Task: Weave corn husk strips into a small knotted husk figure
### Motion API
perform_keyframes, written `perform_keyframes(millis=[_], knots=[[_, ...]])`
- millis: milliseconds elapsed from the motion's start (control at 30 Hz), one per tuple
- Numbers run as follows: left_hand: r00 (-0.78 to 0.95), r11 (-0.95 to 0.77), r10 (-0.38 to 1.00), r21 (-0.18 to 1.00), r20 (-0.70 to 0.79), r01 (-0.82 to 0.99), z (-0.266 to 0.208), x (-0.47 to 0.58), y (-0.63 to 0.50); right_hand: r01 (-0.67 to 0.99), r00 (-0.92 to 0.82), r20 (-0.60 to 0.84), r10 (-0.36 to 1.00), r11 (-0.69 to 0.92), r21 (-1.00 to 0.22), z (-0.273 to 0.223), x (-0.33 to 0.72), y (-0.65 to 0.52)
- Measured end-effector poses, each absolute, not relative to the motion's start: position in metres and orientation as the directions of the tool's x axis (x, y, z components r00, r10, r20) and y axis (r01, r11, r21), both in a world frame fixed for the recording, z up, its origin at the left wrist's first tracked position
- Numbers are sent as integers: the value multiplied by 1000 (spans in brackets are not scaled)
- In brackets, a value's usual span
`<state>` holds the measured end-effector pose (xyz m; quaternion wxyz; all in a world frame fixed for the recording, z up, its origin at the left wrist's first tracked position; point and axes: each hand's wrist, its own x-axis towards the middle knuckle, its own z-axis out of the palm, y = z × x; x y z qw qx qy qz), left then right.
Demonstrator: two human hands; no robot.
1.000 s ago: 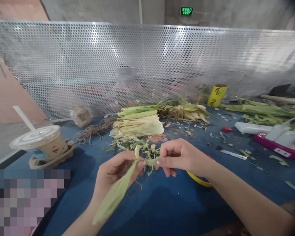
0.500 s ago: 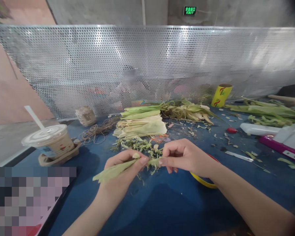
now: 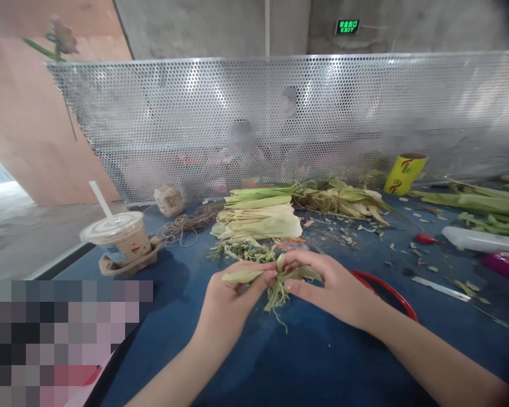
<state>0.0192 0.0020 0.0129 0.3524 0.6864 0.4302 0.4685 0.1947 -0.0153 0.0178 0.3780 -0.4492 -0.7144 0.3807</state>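
My left hand (image 3: 240, 285) is closed on a pale green corn husk (image 3: 242, 276), pinched between thumb and fingers, its wide end pointing left. Close beside it, my right hand (image 3: 322, 282) grips another part of the husk at the thumb and fingertips, and a folded flap sticks up between the two hands. Whether this is one husk or two I cannot tell. Under and behind the fingers lie shredded green strips (image 3: 275, 297). A stack of flattened corn husks (image 3: 258, 220) rests just beyond my hands.
On the left stand a lidded drink cup (image 3: 121, 237) in a cardboard holder and a ball of twine (image 3: 186, 223). To the right are a red curved handle (image 3: 392, 291), a white blade-like strip (image 3: 441, 288), a yellow tube (image 3: 405, 174) and green leaves (image 3: 483, 202). A perforated metal screen (image 3: 173, 124) closes the back.
The view has swung left, so things sit further right. My hands have come closer together, and the husk, stretched straight between them before, now has a flap folded upward.
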Motion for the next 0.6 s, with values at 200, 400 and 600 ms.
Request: perform_keyframes(millis=[200, 400, 600], knots=[[290, -398, 901, 879, 321, 263, 13, 19, -3, 274, -254, 115, 960, 185, -944, 8, 189, -10], [276, -471, 874, 838, 401, 275, 12, 18, -5, 157, -261, 182, 948, 228, -961, 3, 187, -10], [275, -505, 855, 827, 440, 246, 16, 18, -5, 230, -222, 190, 956, 241, -943, 4, 186, -12]])
